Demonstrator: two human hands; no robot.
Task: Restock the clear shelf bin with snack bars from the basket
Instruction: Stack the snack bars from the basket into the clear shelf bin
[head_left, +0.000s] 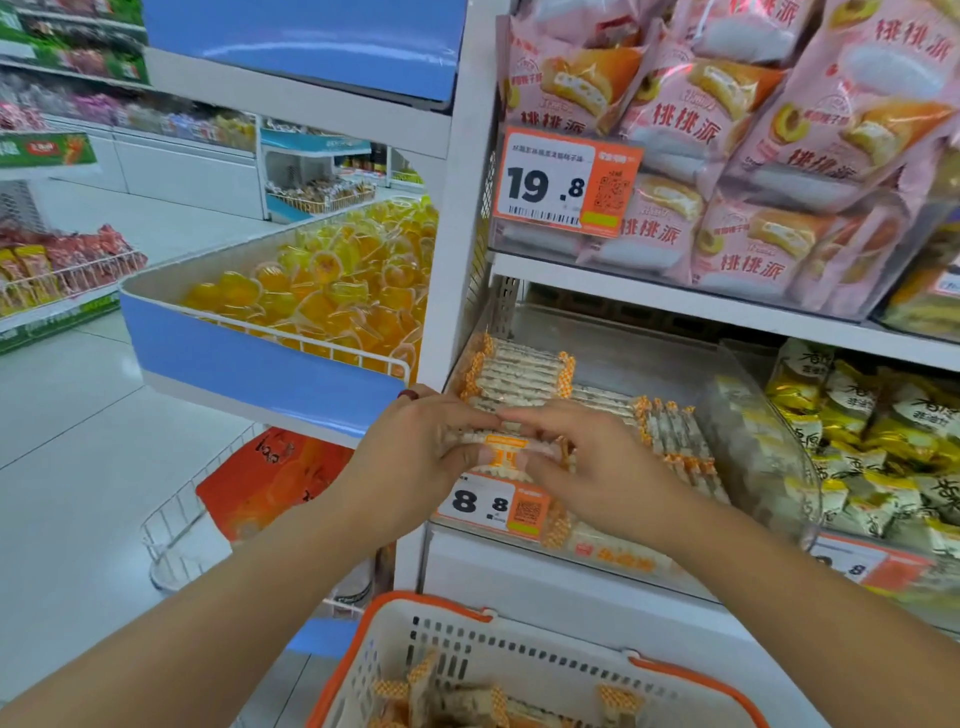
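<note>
My left hand (415, 441) and my right hand (587, 457) together grip a stack of snack bars (506, 447) in clear wrappers with orange checked ends, held at the front of the clear shelf bin (769, 457). Inside the bin lie rows of the same bars (524, 374), some flat at the back left, others on edge at the right. A white basket with an orange rim (524, 654) sits at the bottom of the view, below my arms, with several bars in it (467, 701).
An orange 8.8 price tag (493, 503) hangs on the bin's front. Pink cake packs (727, 156) fill the shelf above, yellow-white packs (872, 441) the bin to the right. A blue-fronted tray of yellow jelly cups (322, 296) juts out on the left.
</note>
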